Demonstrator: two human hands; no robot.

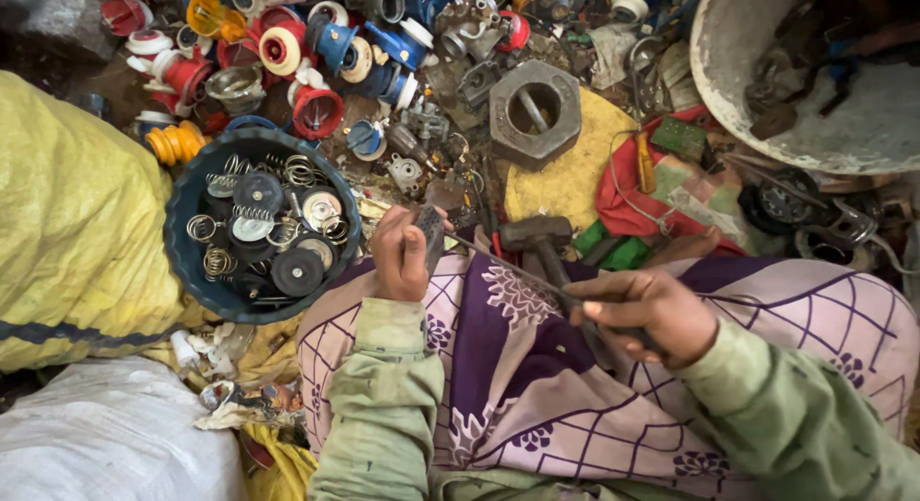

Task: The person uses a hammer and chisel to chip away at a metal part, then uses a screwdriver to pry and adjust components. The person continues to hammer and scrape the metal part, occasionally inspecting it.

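- A small dark metal part [431,234] is pinched upright in the left hand [401,256], just above the lap, near the centre of the view.
- A thin screwdriver-like rod [517,271] is gripped in the closed right hand [644,314] at about four o'clock from the part; its tip is laid against the part's lower edge.
- A blue basin [187,189] holding springs and black discs is seen at nine o'clock from the left hand, just beside it.
- A hammer [537,237] is lying at three o'clock from the part, between the two hands, on the purple patterned cloth [537,386].
- A large grey hex nut [535,113] sits at one o'clock, on a yellow pad; red and blue plastic fittings [316,108] are heaped at eleven o'clock.
- Judged from the grip, prying would be done best with the part held firmly by its sides, fingers kept out of the tip's line, and pressure applied gently so the tip is not allowed to slip toward the thumb.
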